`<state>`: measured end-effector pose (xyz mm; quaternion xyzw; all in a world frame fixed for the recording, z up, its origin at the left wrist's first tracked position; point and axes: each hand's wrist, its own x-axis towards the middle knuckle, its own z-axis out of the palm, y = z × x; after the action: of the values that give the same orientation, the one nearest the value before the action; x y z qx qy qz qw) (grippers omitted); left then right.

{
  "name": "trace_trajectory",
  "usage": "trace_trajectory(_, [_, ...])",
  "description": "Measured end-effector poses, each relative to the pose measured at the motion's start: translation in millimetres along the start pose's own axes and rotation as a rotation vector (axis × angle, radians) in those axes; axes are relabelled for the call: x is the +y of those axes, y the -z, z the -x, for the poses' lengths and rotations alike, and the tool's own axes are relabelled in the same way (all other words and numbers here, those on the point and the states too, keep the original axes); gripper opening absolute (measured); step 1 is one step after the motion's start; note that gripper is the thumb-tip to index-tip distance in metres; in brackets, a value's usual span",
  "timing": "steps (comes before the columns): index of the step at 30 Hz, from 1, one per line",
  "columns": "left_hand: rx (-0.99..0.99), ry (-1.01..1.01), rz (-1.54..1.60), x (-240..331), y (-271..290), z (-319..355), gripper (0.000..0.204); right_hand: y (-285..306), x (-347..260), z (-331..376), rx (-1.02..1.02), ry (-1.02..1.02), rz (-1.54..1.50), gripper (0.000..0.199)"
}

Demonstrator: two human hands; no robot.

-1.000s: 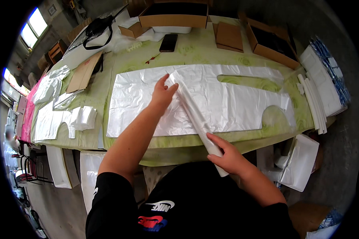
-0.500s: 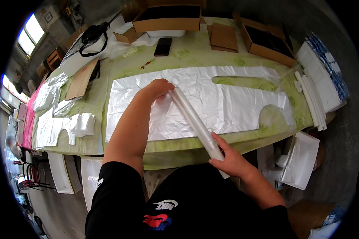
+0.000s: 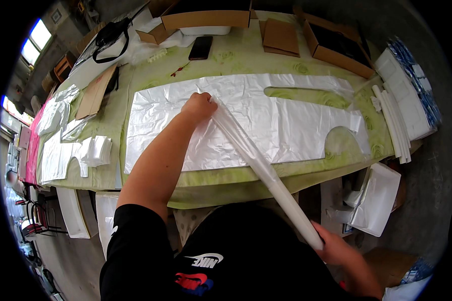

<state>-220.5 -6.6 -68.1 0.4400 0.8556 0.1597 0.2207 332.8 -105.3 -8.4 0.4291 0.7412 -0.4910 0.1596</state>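
A slim white roll (image 3: 297, 214) slants from the table toward my right side. Around its far part is a thin, crinkled clear plastic sleeve (image 3: 242, 145). The far end of that sleeve is gripped by my left hand (image 3: 200, 106), with the fingers closed. Below the table's edge, my right hand (image 3: 334, 247) is wrapped around the roll's near end; some of its fingers are hidden. Under the sleeve lies a large, flat, white plastic vest bag (image 3: 306, 125) with long handle loops, slightly wrinkled.
Several similar white rolls (image 3: 391, 123) lie on the right beside blue-and-white packages (image 3: 412, 85). A phone (image 3: 201, 47) and open cardboard boxes (image 3: 339, 47) are at the back. Smaller white bags (image 3: 60, 160) lie left on the green patterned tablecloth (image 3: 236, 61). A white bin (image 3: 376, 200) stands below, right.
My right hand has moved down and to the right with the roll's near end, so more bare roll shows outside the sleeve. My left hand stays at the far end.
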Motion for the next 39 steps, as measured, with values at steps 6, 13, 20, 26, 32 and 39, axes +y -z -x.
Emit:
trace_trajectory(6, [0.109, -0.09, -0.042, 12.5, -4.0, 5.0, 0.049, -24.5, 78.5, 31.5, 0.158, -0.045, -0.355, 0.082])
trace_trajectory(13, [0.494, -0.783, 0.012, 13.0, -57.2, 68.8, 0.077, -9.7, 60.6, 16.3, 0.326, 0.121, -0.422, 0.079])
trace_trajectory(20, [-0.3, -1.019, -0.318, 30.0, -51.0, 175.2, 0.093, 54.6, -27.6, -80.5, 0.482, 0.494, 0.186, 0.067])
trace_trajectory(26, [-0.104, -1.129, -0.295, 19.4, -66.5, 177.8, 0.082, 81.3, -91.9, -161.4, 0.584, 0.58, 0.52, 0.058])
trace_trajectory(32, [-0.084, -1.152, -0.301, 19.4, -68.5, 174.9, 0.074, 107.4, -67.9, -192.6, 0.88, 0.431, 0.487, 0.054])
trace_trajectory(39, [-0.069, -1.125, -0.308, 18.9, -68.3, 180.6, 0.063, 88.0, -85.4, -181.9, 0.679, 0.597, 0.57, 0.058])
